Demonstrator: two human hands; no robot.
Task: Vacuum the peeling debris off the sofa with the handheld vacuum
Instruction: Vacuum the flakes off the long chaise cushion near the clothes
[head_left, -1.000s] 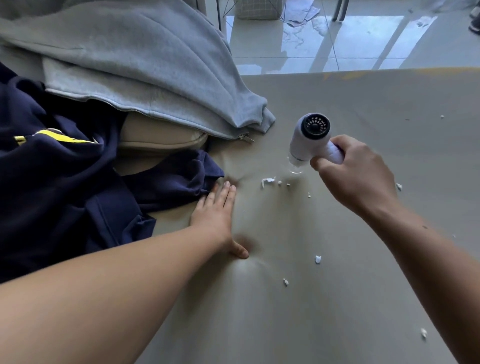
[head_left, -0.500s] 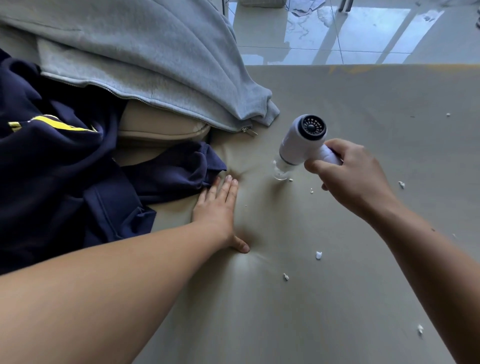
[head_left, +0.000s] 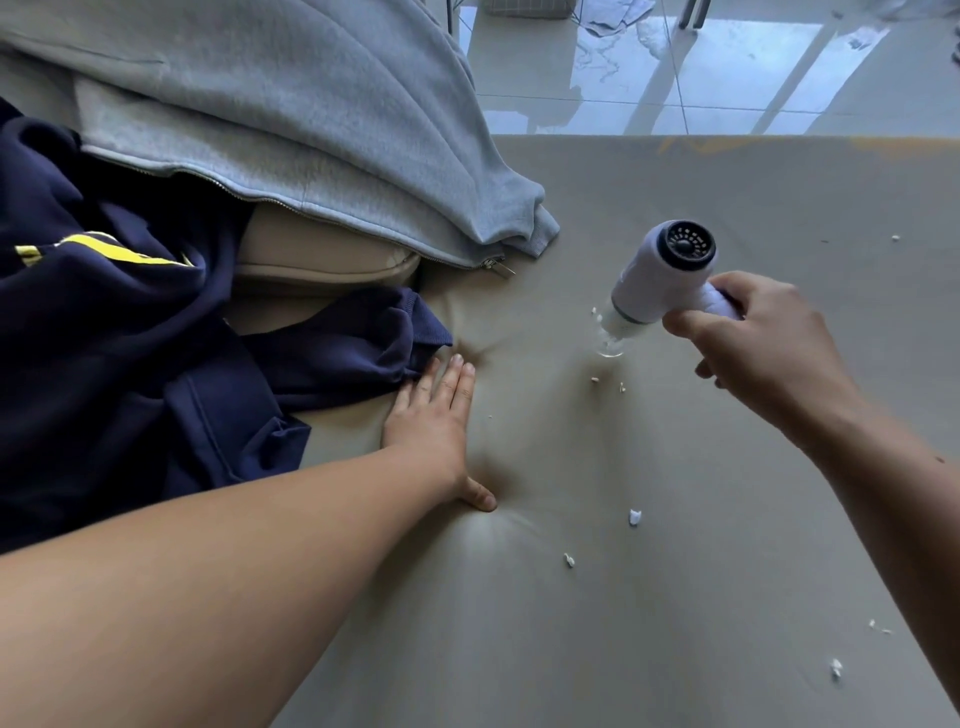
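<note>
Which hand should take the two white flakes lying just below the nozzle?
Right hand: it already grips the handheld vacuum, nozzle just above those flakes. Left hand lies flat on the sofa.

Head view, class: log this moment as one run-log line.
right hand: holds handheld vacuum | nozzle: down at sofa | left hand: flat on sofa | white debris: remains

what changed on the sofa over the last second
The right hand swept the handheld vacuum left across the cluster of white flakes, then back right; the largest flake there is gone, small bits remain. The left hand stays flat on the sofa; nearer flakes untouched.
</note>
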